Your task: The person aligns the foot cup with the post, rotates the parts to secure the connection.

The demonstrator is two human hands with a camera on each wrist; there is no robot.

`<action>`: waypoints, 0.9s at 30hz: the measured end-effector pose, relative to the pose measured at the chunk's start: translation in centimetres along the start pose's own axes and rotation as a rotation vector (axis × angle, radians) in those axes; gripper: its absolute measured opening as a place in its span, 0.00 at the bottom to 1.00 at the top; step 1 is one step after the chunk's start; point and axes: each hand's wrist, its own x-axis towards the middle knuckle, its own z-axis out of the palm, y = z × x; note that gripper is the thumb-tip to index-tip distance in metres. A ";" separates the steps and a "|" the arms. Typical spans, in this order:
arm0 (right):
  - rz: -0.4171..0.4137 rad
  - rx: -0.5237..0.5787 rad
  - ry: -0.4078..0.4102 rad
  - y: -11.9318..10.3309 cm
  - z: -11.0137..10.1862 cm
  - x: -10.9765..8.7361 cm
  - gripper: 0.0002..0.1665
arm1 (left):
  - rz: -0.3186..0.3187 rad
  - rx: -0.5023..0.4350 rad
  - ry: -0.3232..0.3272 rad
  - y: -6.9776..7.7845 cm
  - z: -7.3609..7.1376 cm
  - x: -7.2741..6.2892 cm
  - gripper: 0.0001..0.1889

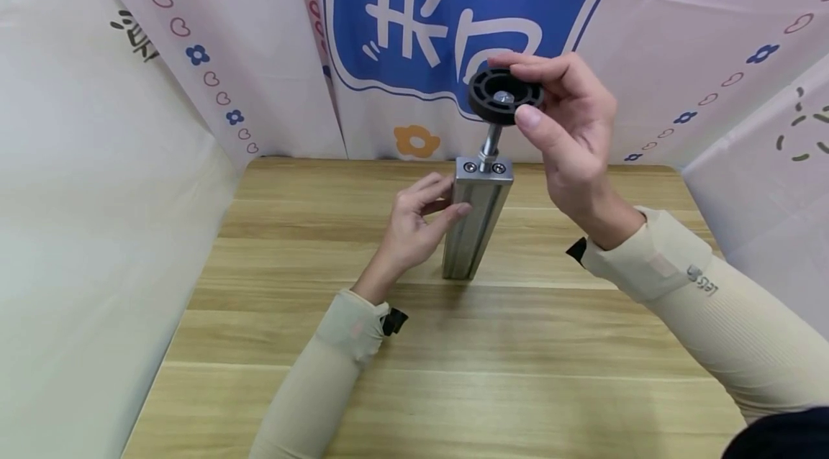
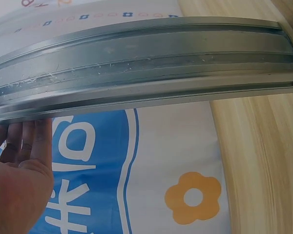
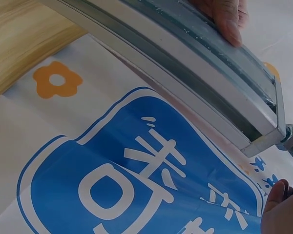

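Note:
An aluminium profile (image 1: 476, 229) stands upright on the wooden table. Its top carries an end plate (image 1: 484, 177) with two screws. From that plate rises a threaded rod (image 1: 493, 139) with a nut (image 3: 289, 137) at its base, topped by a black round levelling foot (image 1: 492, 112). My left hand (image 1: 414, 225) grips the profile near its upper end, thumb on the near face and fingers at the left side. My right hand (image 1: 576, 124) holds the foot by its right edge between thumb and fingers. In the left wrist view the grooved profile (image 2: 146, 63) spans the frame, with small shavings along one groove.
Behind the table (image 1: 272, 301) hangs a printed cloth (image 1: 414, 78) with a blue panel and an orange flower. A white cloth wall (image 1: 97, 229) borders the left side and another (image 1: 758, 171) the right. Something dark (image 1: 784, 437) shows at the lower right corner.

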 end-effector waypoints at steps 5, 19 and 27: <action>-0.003 0.045 0.009 0.0 0.0 0.0 0.15 | -0.010 0.003 0.001 0.1 0.0 0.0 0.23; 0.010 -0.052 0.017 0.1 0.3 -0.1 0.22 | -0.021 0.019 0.002 0.2 0.0 0.0 0.22; 0.011 -0.077 0.039 0.2 0.3 0.0 0.26 | -0.017 0.018 -0.003 0.1 0.0 -0.1 0.24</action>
